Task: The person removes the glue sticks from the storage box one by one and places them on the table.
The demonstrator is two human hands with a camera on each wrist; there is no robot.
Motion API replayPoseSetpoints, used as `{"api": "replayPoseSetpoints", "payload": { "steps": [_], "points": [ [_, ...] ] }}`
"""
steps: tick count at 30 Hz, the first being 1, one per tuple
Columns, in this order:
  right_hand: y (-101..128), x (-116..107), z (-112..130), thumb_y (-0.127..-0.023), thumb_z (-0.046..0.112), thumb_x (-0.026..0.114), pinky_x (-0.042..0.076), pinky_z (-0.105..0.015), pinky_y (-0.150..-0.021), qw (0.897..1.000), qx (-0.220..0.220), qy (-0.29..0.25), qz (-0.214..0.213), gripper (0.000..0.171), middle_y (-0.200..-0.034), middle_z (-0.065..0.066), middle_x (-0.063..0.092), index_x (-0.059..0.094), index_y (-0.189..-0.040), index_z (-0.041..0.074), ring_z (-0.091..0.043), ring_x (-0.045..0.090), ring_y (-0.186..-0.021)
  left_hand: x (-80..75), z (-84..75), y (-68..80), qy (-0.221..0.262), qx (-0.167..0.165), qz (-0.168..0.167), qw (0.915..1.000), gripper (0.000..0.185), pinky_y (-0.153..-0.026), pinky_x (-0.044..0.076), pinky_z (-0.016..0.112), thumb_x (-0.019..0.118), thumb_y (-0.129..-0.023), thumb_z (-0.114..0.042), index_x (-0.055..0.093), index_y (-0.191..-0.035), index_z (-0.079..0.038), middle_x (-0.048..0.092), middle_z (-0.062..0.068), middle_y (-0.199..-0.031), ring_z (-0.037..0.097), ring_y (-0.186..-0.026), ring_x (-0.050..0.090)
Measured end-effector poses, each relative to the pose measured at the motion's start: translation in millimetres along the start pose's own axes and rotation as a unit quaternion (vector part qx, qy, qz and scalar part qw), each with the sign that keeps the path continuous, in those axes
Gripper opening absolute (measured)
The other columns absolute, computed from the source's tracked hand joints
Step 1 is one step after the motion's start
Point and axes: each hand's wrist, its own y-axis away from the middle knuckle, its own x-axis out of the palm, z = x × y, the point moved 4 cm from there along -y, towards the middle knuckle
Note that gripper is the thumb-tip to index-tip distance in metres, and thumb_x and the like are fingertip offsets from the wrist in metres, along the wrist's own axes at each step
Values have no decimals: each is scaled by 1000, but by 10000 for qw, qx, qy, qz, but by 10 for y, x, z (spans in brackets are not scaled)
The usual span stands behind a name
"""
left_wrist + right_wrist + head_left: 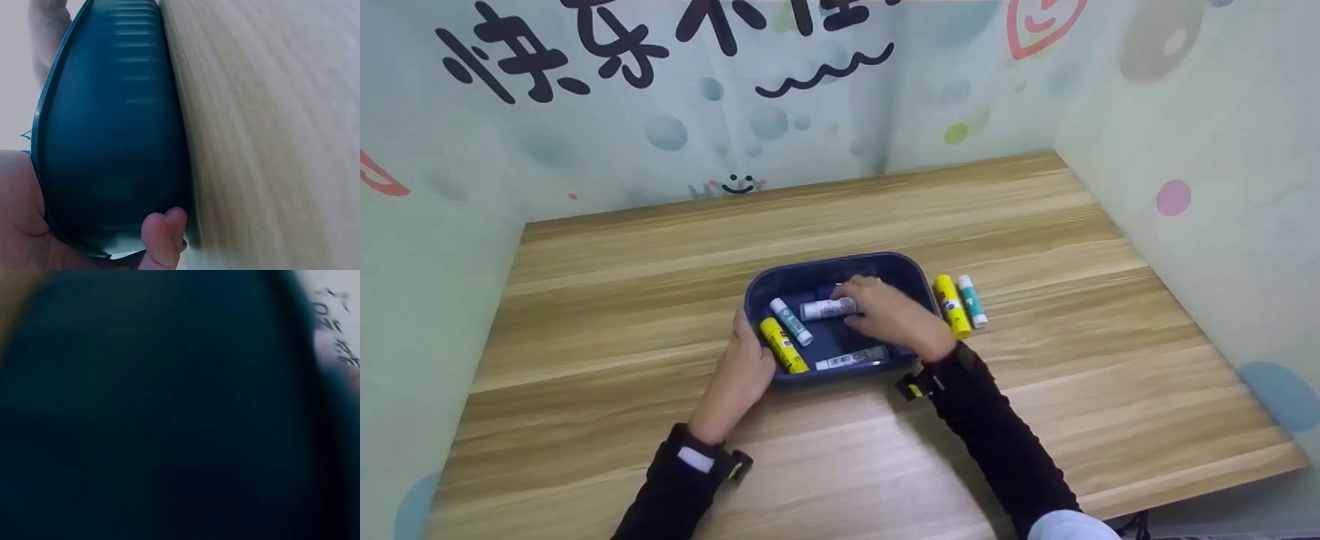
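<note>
A dark blue plastic bin [840,264] sits on the wooden table. At its left wall, my left hand [746,356] grips the side, and its curled fingers [160,239] show against the outer wall in the left wrist view. My right hand [889,311] reaches inside, fingers and thumb around the right end of a white glue stick [817,310]. Also in the bin are a yellow glue stick [784,346], a teal-and-white glue stick [791,321], a grey-and-white glue stick [851,358] and a partly hidden purple item [825,291]. The right wrist view is dark and blurred.
Right of the bin, another yellow glue stick [952,306] and a teal glue stick [972,301] lie side by side on the table [660,262]. Printed wall panels [810,135] border the table at the back and sides.
</note>
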Motion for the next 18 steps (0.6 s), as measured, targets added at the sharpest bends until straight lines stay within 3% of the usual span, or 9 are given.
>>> {"api": "replayPoseSetpoints", "payload": {
  "steps": [6,12,18],
  "points": [
    [-76,172,17,-87,15,61,43,-40,-97,9983,53,584,-19,38,-124,-10,55,58,-124,9,-27,48,-115,-8,-3,15,39,72,3,10000,72,-109,29,49,40,-89,-6,-2,-146,3,22,32,-147,39,-132,34],
    [-84,246,22,-86,17,63,43,-44,-96,9963,232,816,-151,42,-124,-12,57,56,-126,9,-30,52,-114,-19,-12,12,-9,99,-21,9999,72,-108,31,50,41,-88,-5,-1,-146,4,23,32,-146,40,-131,35],
    [-72,319,21,-84,21,66,50,-44,-81,9959,423,749,-293,36,-107,-15,59,59,-115,4,-29,57,-97,-10,-8,5,-107,63,4,9999,73,-106,33,50,42,-88,-6,-2,-145,7,23,34,-146,42,-129,37]
  ]
}}
